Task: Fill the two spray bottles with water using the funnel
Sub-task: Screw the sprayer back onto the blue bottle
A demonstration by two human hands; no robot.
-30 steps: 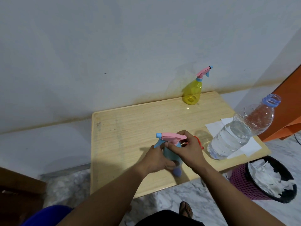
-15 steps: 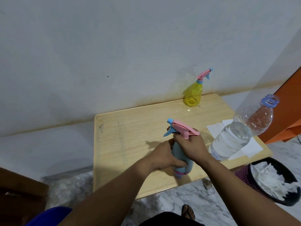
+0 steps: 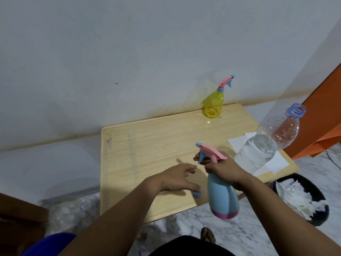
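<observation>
Blue spray bottle (image 3: 222, 196) hangs upright from the clamped right hand (image 3: 224, 168); left hand (image 3: 177, 177), fingers spread, lies just beside it.

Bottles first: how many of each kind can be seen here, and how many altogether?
Spray bottles: 2, the blue spray bottle held by the right hand and the yellow spray bottle by the wall.
Clear water bottles: 1, the water bottle, uncapped, on the table.
Total: 3
</observation>
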